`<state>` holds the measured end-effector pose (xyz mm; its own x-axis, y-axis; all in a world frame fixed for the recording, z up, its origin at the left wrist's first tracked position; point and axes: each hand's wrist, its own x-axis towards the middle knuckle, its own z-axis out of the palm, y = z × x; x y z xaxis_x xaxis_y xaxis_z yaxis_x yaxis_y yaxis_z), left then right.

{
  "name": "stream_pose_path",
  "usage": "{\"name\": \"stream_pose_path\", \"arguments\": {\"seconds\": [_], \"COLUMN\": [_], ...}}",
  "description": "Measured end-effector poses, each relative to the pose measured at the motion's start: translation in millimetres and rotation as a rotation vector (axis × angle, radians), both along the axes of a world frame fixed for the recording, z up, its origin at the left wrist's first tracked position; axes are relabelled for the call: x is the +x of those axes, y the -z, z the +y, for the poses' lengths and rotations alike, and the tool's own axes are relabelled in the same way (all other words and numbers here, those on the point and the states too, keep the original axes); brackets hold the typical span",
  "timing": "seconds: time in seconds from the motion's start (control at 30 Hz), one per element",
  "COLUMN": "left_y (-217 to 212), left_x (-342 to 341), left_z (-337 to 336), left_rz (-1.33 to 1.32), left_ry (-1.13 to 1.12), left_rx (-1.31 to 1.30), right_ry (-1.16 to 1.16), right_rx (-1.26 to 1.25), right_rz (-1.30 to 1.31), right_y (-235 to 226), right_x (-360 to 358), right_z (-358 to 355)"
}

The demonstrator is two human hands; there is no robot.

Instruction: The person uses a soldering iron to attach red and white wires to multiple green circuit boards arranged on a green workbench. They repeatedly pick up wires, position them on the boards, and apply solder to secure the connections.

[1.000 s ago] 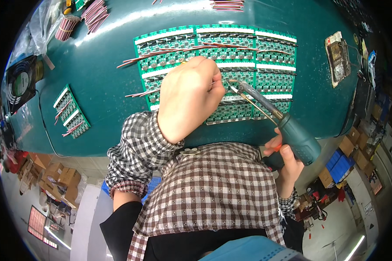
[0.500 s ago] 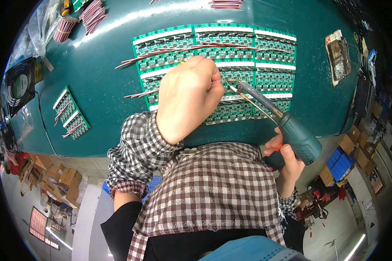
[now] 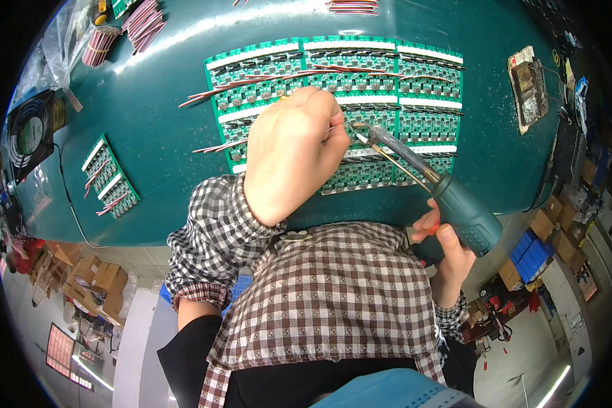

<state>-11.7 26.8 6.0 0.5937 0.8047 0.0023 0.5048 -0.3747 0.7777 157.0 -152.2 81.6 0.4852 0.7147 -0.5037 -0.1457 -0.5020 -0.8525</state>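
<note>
Presently, L hand [image 3: 289, 160] rests on green circuit board panel [image 3: 415, 129] at table [image 3: 156, 183] centre, fingers pinching a thin wire [image 3: 333, 128]. R hand [image 3: 449, 255] gripping teal soldering iron [image 3: 455, 204], tip near wire.

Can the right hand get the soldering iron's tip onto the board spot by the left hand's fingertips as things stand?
Probably yes. The right hand grips the soldering iron by its handle, and its tip already lies over the green circuit board panel, just right of the left hand. Nothing lies between them.
</note>
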Motion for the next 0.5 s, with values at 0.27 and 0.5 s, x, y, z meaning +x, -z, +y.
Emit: {"name": "stream_pose_path", "arguments": {"seconds": [0.27,0.5], "left_y": [-0.2,-0.7], "left_x": [0.6,1.3], "left_z": [-0.6,-0.8], "left_rz": [0.008,0.001], "left_ry": [-0.002,-0.005], "left_rx": [-0.013,-0.014], "right_ry": [0.004,0.012], "right_rx": [-0.011,0.021], "right_rz": [-0.021,0.091], "right_y": [-0.4,1.0], "right_x": [-2.5,2.8], "right_z": [1.5,-3.7]}}
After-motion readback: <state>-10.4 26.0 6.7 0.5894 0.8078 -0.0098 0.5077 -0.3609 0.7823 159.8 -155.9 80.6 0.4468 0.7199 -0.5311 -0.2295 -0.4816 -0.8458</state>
